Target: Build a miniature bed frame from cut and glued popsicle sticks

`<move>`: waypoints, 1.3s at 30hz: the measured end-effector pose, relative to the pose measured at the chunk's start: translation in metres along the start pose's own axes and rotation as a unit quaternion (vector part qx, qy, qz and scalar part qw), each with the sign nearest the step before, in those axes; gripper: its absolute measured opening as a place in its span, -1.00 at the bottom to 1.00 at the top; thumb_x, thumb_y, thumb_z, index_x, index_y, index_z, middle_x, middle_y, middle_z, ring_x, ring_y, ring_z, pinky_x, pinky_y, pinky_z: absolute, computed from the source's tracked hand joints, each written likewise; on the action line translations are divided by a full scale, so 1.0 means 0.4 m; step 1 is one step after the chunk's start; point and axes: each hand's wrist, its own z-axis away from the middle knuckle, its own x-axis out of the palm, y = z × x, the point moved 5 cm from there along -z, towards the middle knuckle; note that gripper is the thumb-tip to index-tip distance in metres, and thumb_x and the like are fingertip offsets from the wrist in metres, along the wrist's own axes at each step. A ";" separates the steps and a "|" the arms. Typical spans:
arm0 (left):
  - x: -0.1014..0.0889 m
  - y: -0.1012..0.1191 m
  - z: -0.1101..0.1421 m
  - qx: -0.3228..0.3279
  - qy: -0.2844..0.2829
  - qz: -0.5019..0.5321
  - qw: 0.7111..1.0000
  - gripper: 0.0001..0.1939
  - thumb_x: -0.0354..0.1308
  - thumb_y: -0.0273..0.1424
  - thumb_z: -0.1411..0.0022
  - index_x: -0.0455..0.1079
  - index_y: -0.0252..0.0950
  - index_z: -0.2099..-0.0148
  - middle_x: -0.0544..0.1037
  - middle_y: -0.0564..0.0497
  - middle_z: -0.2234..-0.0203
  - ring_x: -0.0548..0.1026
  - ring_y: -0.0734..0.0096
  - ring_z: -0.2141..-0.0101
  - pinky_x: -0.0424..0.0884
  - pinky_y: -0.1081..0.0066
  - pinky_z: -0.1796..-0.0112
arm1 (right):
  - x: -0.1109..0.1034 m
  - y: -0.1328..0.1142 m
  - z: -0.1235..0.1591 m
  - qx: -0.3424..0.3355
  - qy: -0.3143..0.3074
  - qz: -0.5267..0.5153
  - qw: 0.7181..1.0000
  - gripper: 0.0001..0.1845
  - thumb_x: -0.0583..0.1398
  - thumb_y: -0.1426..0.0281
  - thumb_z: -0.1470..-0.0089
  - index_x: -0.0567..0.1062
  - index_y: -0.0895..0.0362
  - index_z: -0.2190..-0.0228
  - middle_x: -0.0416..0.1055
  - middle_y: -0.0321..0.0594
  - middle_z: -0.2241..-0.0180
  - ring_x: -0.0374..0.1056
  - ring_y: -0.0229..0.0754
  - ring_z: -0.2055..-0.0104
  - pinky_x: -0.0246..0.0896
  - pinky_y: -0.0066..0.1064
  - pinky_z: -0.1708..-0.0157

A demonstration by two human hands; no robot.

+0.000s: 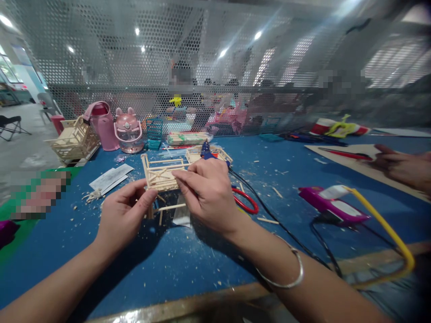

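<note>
A small model of thin wooden sticks (161, 177), with railings and a slatted deck, is held above the table. My left hand (121, 213) is closed on its left end, thumb and fingers at the corner post. Over the right part of the model, my right hand (210, 190) has its thumb and forefinger pinched together against the deck. What lies between those fingertips is hidden. Behind the right hand, partly covered, stands a blue tool (206, 150) with a black cord. A white paper piece (182, 214) lies under the model.
Wood scraps litter the blue table (161, 273). Behind stand a pink bottle holder (107, 130), a clear jug (129, 134), a larger stick model (74, 141) and bundled sticks (188, 138). A red ring (251, 206) and purple device (332, 208) lie right, near another person's hand (404, 168).
</note>
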 end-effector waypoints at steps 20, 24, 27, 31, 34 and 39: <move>0.002 0.000 0.000 -0.012 0.006 0.016 1.000 -0.64 0.16 -0.20 -0.09 0.46 -0.35 0.15 0.45 0.06 0.60 0.33 0.49 0.58 0.29 0.51 0.55 | 0.001 -0.005 0.001 -0.017 -0.004 0.009 1.000 -0.78 0.09 0.42 -0.10 0.53 0.09 0.28 0.29 -0.27 0.51 0.11 -0.21 0.40 -0.11 -0.31 0.31; 0.002 0.000 0.000 -0.006 0.002 0.015 1.000 -0.63 0.15 -0.20 -0.09 0.46 -0.35 0.14 0.39 0.09 0.64 0.34 0.50 0.58 0.29 0.52 0.56 | 0.002 -0.004 0.003 -0.007 0.005 0.004 1.000 -0.79 0.08 0.41 -0.10 0.52 0.10 0.30 0.30 -0.28 0.51 0.12 -0.21 0.40 -0.09 -0.31 0.29; 0.002 0.001 -0.001 -0.002 0.001 0.014 1.000 -0.63 0.15 -0.20 -0.10 0.46 -0.35 0.14 0.36 0.11 0.66 0.34 0.50 0.59 0.29 0.53 0.56 | 0.002 -0.005 0.004 -0.015 0.007 -0.003 1.000 -0.80 0.10 0.42 -0.09 0.53 0.08 0.30 0.30 -0.28 0.50 0.13 -0.21 0.40 -0.09 -0.30 0.29; 0.001 0.000 0.000 0.001 0.005 0.012 1.000 -0.64 0.15 -0.20 -0.10 0.46 -0.36 0.14 0.34 0.12 0.66 0.34 0.51 0.59 0.30 0.54 0.56 | 0.001 -0.004 0.004 -0.018 0.003 -0.004 1.000 -0.79 0.11 0.41 -0.09 0.54 0.07 0.28 0.28 -0.27 0.51 0.12 -0.21 0.40 -0.09 -0.30 0.31; 0.002 -0.002 -0.001 -0.002 0.004 0.013 1.000 -0.64 0.15 -0.20 -0.10 0.46 -0.36 0.15 0.34 0.12 0.67 0.34 0.51 0.59 0.30 0.54 0.56 | 0.001 -0.003 0.004 -0.018 -0.001 -0.001 1.000 -0.78 0.11 0.41 -0.09 0.54 0.05 0.27 0.28 -0.28 0.51 0.11 -0.21 0.40 -0.10 -0.31 0.31; 0.003 -0.003 -0.003 0.001 0.005 0.012 1.000 -0.64 0.15 -0.20 -0.09 0.46 -0.35 0.15 0.35 0.11 0.65 0.33 0.52 0.59 0.29 0.54 0.56 | 0.002 -0.003 0.004 -0.011 0.002 -0.004 1.000 -0.79 0.09 0.41 -0.10 0.53 0.08 0.30 0.29 -0.28 0.50 0.11 -0.21 0.40 -0.09 -0.31 0.30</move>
